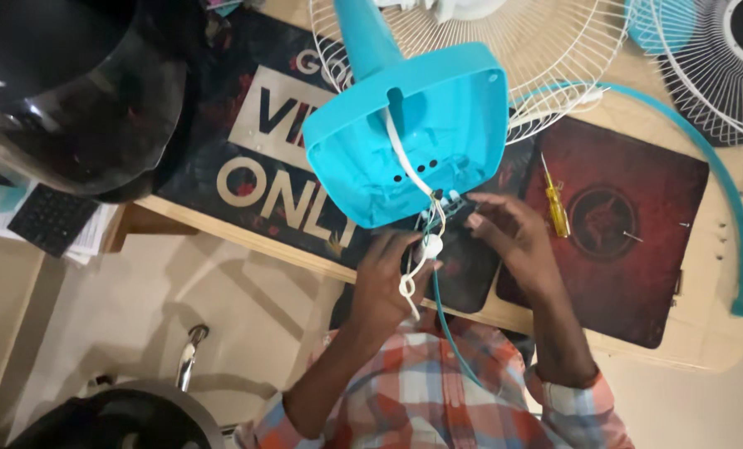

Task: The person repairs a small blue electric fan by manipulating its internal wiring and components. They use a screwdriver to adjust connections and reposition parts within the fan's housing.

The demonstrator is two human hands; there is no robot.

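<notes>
Lettering in pale blocks covers the dark mat (255, 158) under my turquoise fan base (409, 133). My left hand (388, 278) pinches the white cord (417, 266); my right hand (509, 237) grips the small switch board (455, 206). A yellow screwdriver (556, 199) lies on the red mat (629, 224), on the tabletop (712, 333).

Glossy turquoise plastic fan base (413, 133) (smooth, faintly sheened), white-coated wire grille (554, 50), matt dark red mat (629, 224) on pale wood.

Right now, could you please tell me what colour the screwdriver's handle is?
The screwdriver has a translucent yellow handle, lying on the dark red mat; the head view shows it best.
</notes>
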